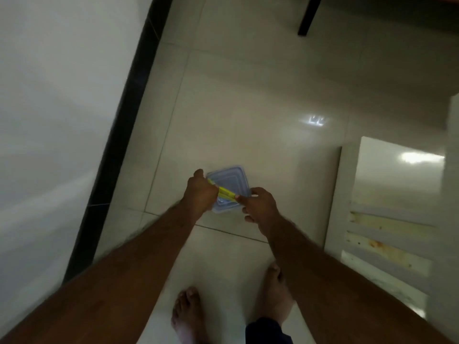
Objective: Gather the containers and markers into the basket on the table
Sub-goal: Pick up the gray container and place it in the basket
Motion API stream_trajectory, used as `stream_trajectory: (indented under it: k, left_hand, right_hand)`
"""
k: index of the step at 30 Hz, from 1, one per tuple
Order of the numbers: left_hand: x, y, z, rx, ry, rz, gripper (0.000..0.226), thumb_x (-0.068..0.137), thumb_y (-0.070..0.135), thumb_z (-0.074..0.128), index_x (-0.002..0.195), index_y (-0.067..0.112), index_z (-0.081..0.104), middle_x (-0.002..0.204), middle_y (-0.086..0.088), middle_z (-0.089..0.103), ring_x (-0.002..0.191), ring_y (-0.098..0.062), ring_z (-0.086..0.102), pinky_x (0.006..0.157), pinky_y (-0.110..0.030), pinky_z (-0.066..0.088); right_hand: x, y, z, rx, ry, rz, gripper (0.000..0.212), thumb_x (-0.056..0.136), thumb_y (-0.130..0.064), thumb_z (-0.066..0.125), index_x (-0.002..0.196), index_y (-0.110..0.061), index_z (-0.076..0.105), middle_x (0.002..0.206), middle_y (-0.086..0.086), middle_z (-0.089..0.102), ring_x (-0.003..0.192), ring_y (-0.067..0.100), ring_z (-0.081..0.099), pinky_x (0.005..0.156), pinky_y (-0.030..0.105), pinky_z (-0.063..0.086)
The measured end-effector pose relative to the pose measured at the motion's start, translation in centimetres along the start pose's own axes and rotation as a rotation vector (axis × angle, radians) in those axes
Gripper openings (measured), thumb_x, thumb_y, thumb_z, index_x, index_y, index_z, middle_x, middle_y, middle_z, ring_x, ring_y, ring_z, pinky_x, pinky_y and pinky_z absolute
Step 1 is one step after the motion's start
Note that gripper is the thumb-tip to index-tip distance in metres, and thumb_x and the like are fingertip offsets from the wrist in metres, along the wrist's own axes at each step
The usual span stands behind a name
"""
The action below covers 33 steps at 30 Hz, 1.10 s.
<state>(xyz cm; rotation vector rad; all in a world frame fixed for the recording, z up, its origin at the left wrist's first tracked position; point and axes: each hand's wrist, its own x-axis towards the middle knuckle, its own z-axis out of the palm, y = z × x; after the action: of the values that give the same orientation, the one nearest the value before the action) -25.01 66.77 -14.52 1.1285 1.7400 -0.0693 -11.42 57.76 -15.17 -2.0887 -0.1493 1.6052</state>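
Observation:
A square, clear bluish plastic container [231, 181] with its lid on is held over the tiled floor, in front of me. Yellow markers [225, 193] lie across its lid. My left hand [200, 192] grips the left end of the markers together with the container's left edge. My right hand [259, 204] pinches the markers' right end and curls around the container's right side. The basket is not in view.
A white wall with a black skirting board [119, 135] runs along the left. A black table leg [310, 14] stands at the top. A white cabinet or door frame [397, 194] sits at the right. My bare feet [188, 314] are on the floor below.

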Motion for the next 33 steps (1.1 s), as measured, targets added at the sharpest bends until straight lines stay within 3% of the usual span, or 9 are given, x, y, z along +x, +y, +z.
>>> stream_trajectory:
  k: [4, 7, 11, 15, 21, 29, 33]
  left_hand:
    - [-8.1, 6.7, -5.0, -0.053, 0.019, 0.110, 0.054, 0.088, 0.012, 0.060, 0.140, 0.012, 0.045, 0.131, -0.020, 0.051, 0.108, -0.040, 0.059, 0.076, -0.056, 0.059]
    - [-16.0, 13.1, -9.8, -0.135, 0.023, 0.180, 0.048, 0.090, 0.012, 0.063, 0.136, 0.016, 0.049, 0.122, -0.012, 0.056, 0.089, -0.025, 0.061, 0.072, -0.051, 0.061]
    - [-26.5, 20.4, -16.1, -0.141, 0.069, 0.356, 0.045, 0.088, 0.020, 0.069, 0.131, 0.019, 0.054, 0.114, -0.001, 0.059, 0.099, -0.023, 0.062, 0.082, -0.049, 0.059]
    - [-36.8, 26.4, -21.4, -0.182, 0.036, 0.477, 0.043, 0.092, 0.026, 0.067, 0.132, 0.019, 0.052, 0.116, 0.001, 0.056, 0.096, -0.023, 0.065, 0.068, -0.039, 0.062]
    - [-49.5, 32.9, -27.4, -0.141, 0.037, 0.689, 0.044, 0.090, 0.038, 0.066, 0.129, 0.021, 0.053, 0.118, -0.001, 0.060, 0.100, -0.025, 0.067, 0.081, -0.048, 0.060]
    - [-60.5, 37.2, -31.6, -0.211, -0.053, 0.837, 0.040, 0.093, 0.041, 0.062, 0.125, 0.019, 0.054, 0.108, -0.001, 0.064, 0.078, -0.021, 0.072, 0.072, -0.045, 0.062]
    - [-63.4, 38.8, -32.6, -0.239, -0.089, 0.889, 0.038, 0.095, 0.040, 0.059, 0.123, 0.015, 0.053, 0.108, -0.001, 0.064, 0.077, -0.020, 0.072, 0.065, -0.033, 0.062]
  right_hand:
    - [-8.3, -6.7, -3.4, 0.057, 0.050, -0.133, 0.040, 0.076, -0.019, 0.083, 0.109, -0.015, 0.060, 0.084, 0.012, 0.063, 0.061, 0.022, 0.056, 0.055, 0.032, 0.049]
    - [-16.8, -12.8, -7.1, 0.054, 0.080, -0.261, 0.039, 0.076, -0.020, 0.084, 0.107, -0.018, 0.061, 0.083, 0.007, 0.066, 0.062, 0.022, 0.057, 0.060, 0.036, 0.050]
    - [-28.7, -19.9, -11.6, 0.059, 0.103, -0.376, 0.043, 0.076, -0.023, 0.084, 0.112, -0.019, 0.061, 0.083, 0.001, 0.069, 0.065, 0.019, 0.061, 0.061, 0.035, 0.053]
    - [-40.1, -24.7, -15.3, 0.139, 0.086, -0.460, 0.047, 0.078, -0.020, 0.083, 0.120, -0.017, 0.062, 0.094, 0.004, 0.071, 0.072, 0.015, 0.066, 0.059, 0.027, 0.055]
    - [-53.9, -28.8, -19.5, 0.241, 0.146, -0.611, 0.049, 0.081, -0.019, 0.080, 0.125, -0.016, 0.060, 0.104, 0.008, 0.069, 0.074, 0.016, 0.067, 0.061, 0.028, 0.056]
    - [-65.6, -31.4, -23.8, 0.366, 0.158, -0.716, 0.050, 0.077, -0.010, 0.082, 0.122, -0.012, 0.061, 0.091, 0.007, 0.064, 0.069, 0.017, 0.061, 0.067, 0.034, 0.054]
    - [-68.8, -32.1, -25.3, 0.399, 0.195, -0.780, 0.052, 0.073, -0.009, 0.084, 0.121, -0.013, 0.063, 0.093, 0.008, 0.065, 0.070, 0.017, 0.063, 0.067, 0.036, 0.057]
